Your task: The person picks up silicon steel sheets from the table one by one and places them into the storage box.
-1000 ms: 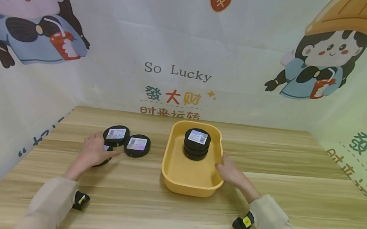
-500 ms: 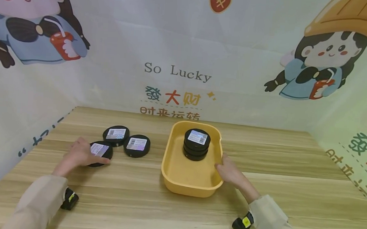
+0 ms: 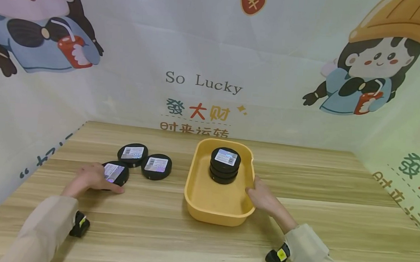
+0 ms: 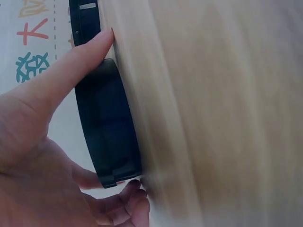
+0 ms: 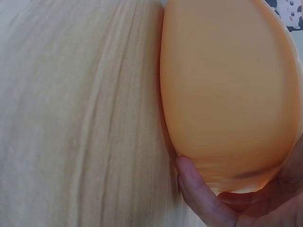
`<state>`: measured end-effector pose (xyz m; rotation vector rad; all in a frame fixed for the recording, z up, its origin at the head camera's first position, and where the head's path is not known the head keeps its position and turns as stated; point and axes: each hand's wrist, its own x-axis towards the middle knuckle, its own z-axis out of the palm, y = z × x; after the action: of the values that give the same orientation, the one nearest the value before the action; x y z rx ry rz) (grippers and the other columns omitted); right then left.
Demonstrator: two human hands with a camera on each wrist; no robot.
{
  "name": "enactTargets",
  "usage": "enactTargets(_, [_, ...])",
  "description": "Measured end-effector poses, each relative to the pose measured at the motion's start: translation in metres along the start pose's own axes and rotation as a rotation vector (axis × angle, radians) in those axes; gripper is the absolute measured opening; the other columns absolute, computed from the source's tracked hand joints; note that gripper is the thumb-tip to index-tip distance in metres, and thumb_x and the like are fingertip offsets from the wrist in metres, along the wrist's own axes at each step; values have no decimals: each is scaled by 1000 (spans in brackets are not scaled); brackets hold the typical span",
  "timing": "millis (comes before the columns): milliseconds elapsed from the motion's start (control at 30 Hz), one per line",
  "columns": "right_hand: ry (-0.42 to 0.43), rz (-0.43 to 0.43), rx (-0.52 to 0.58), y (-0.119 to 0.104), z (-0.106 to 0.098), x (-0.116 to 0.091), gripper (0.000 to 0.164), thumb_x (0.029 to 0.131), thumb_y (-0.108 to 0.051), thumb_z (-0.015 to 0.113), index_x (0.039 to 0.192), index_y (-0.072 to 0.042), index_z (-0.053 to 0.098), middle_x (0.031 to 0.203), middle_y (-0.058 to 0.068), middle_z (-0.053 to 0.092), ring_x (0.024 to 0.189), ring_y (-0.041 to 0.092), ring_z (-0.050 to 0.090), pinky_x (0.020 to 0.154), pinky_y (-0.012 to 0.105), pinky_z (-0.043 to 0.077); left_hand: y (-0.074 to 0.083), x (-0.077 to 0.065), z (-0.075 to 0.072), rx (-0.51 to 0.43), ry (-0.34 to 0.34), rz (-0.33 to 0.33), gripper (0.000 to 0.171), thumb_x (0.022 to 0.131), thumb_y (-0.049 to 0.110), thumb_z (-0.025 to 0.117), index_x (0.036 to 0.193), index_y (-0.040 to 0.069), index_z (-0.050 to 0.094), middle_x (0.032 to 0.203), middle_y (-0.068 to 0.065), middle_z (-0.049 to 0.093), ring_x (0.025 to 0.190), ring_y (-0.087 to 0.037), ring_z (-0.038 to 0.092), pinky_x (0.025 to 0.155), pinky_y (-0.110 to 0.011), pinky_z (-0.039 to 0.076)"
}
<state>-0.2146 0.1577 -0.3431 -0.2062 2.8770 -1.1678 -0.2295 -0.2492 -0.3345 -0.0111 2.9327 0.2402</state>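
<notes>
On the left of the wooden table, my left hand (image 3: 91,176) spans a flat round black case (image 3: 116,174) with a silvery label on top. In the left wrist view, the thumb lies along one side of that black case (image 4: 109,123) and curled fingertips meet the opposite side; it lies flat, low on the wood. My right hand (image 3: 263,196) grips the right side wall of a yellow plastic bin (image 3: 214,201). Up close, the right wrist view has fingers against the outer wall of the bin (image 5: 227,85). A stack of black round cases (image 3: 224,167) stands inside it, toward the far end.
Two more black cases lie just beyond my left hand, one farther back (image 3: 132,155) and another to the right (image 3: 156,167). A printed cloth backdrop (image 3: 138,70) rises behind the table and along both sides.
My left hand has moved left and toward me, from over the black cases to around the nearest one, and sunk lower. The right hand and bin stay put.
</notes>
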Motion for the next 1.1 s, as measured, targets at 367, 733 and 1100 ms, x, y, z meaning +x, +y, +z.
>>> enactTargets(367, [6,-1,-24,0,0,0,39,80,-2,42,115,16,41,96,25,55,81,28,53,71,39,46,-2,2,-3,-42,-20,28,74,64,46,66,92,-19,47,82,-23,50,75,-34,48,71,-45,42])
enactTargets(733, [3,0,-31,0,-1,1,37,80,-2,43,112,17,41,92,23,54,79,28,52,71,39,46,-12,1,1,-176,48,42,62,60,36,70,85,-16,47,75,-19,49,68,-28,46,57,-32,40])
enactTargets(1100, [-2,9,-20,-1,-2,0,37,80,-2,43,111,16,41,91,23,54,79,28,52,70,39,46,-22,-2,1,-315,67,2,73,62,29,72,99,-23,37,86,-28,47,77,-34,48,65,-38,42])
